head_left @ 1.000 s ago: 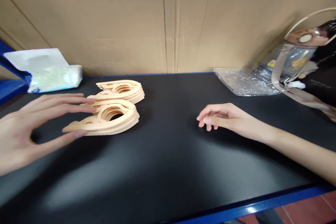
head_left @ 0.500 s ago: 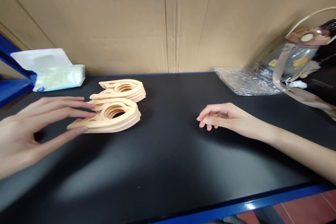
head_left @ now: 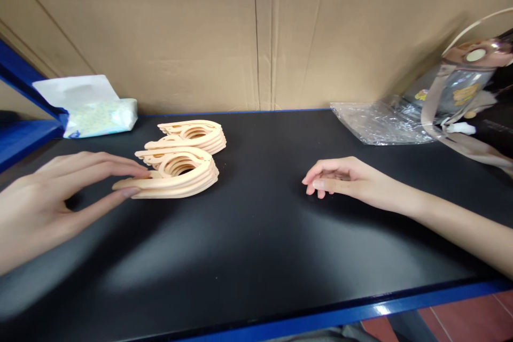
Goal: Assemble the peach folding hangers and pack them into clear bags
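Two stacks of peach-coloured folding hangers lie on the black table, the near stack just in front of the far stack. My left hand is at the left end of the near stack. Its thumb and fingertips pinch the narrow end of the top hanger, which still lies over the others. To the right, my right hand hovers low above the table, apart from everything. Its fingers are loosely curled, with gaps between them, and nothing shows in them.
A soft printed packet with a white flap lies at the back left by a blue frame. At the back right are a clear plastic bag and a bottle with a strap. A cardboard wall stands behind.
My left hand's fingers have closed from spread to a pinch on the top hanger's end. The view has shifted slightly; the right hand keeps its pose.
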{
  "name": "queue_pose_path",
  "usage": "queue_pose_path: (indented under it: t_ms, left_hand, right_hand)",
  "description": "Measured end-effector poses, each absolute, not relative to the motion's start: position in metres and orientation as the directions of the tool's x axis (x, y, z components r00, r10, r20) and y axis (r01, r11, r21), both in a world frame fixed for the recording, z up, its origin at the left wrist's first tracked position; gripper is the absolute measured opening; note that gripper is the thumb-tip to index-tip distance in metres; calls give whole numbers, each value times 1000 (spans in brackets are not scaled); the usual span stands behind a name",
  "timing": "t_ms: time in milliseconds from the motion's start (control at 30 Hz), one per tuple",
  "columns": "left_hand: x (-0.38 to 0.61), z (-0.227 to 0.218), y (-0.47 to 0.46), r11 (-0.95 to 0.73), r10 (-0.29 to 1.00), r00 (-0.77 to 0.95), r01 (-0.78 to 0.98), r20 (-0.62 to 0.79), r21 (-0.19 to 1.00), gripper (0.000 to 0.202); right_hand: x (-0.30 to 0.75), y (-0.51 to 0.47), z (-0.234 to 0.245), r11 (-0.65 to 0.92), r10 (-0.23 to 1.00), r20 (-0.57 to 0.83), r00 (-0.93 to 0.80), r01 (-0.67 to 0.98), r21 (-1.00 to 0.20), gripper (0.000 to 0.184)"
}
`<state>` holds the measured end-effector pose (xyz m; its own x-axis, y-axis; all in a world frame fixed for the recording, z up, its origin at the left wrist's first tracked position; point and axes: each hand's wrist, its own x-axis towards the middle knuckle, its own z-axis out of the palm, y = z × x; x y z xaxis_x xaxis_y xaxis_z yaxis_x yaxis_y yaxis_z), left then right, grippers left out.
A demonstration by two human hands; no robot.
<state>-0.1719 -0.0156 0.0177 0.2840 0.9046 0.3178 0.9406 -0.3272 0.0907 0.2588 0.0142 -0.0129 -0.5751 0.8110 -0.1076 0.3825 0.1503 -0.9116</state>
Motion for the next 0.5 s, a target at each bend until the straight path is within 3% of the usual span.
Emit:
queue_pose_path:
  t_ms: [267, 500]
  left_hand:
    - [-190, 5, -13, -371, 883, 360, 928, 299, -24, 74]
    - [-198, 4, -8, -360, 899, 348, 933, 266, -3, 69]
  right_hand:
    - [259, 15, -13, 172, 801, -101, -590, 387, -906, 24]
    - [258, 14, -12, 174, 799, -102, -592, 391, -904, 24]
